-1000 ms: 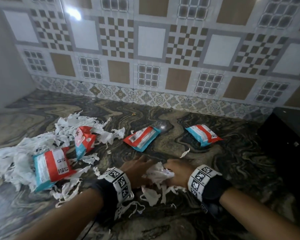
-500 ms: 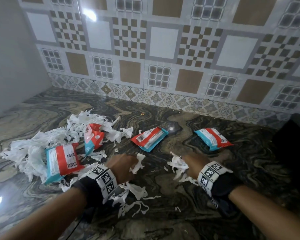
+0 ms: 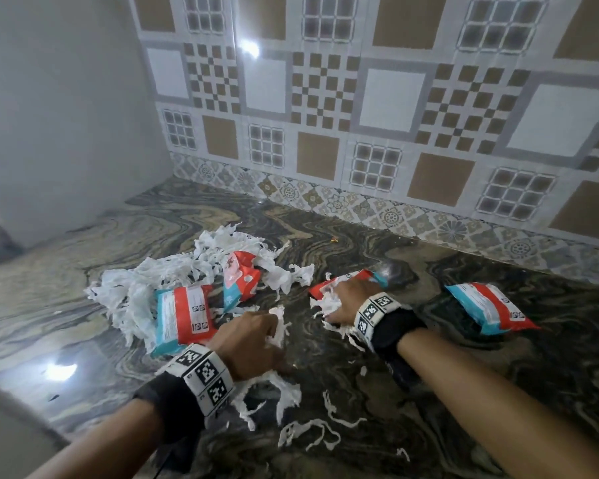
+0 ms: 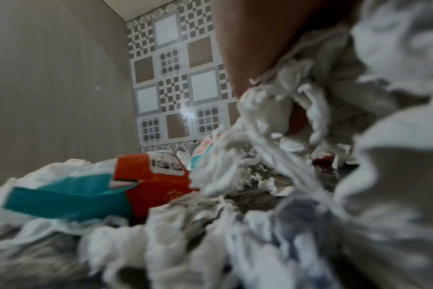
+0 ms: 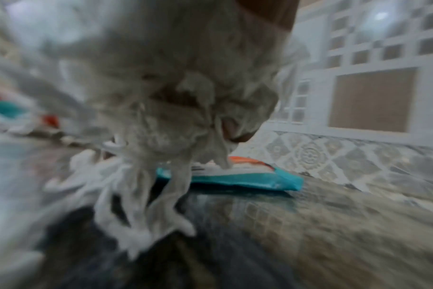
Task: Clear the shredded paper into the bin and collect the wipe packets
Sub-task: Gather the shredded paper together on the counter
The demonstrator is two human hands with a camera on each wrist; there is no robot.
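On the marbled surface (image 3: 498, 392), the shredded paper (image 3: 173, 274) lies mostly in a heap at the left, with loose strips (image 3: 312, 430) trailing toward the near edge. Half a second ago the two hands were close together near the middle, each with a small tuft; now they have parted. The left hand (image 3: 249, 340) has moved toward the heap and sits just beside the nearest wipe packet (image 3: 184, 314), its fingers (image 3: 272, 335) curled round a clump of shreds, more shreds lying under the wrist. The right hand (image 3: 346, 300) has gone forward onto the middle wipe packet (image 3: 343, 281), which it touches while its fingers stay clenched on a wad of paper; the right wrist view shows strips hanging from that fist over the packet's teal edge (image 5: 235, 179). A third packet (image 3: 239, 278) is tilted within the heap, and a fourth (image 3: 488, 307) lies apart at the right. Patterned wall tiles (image 3: 388, 98) rise behind.
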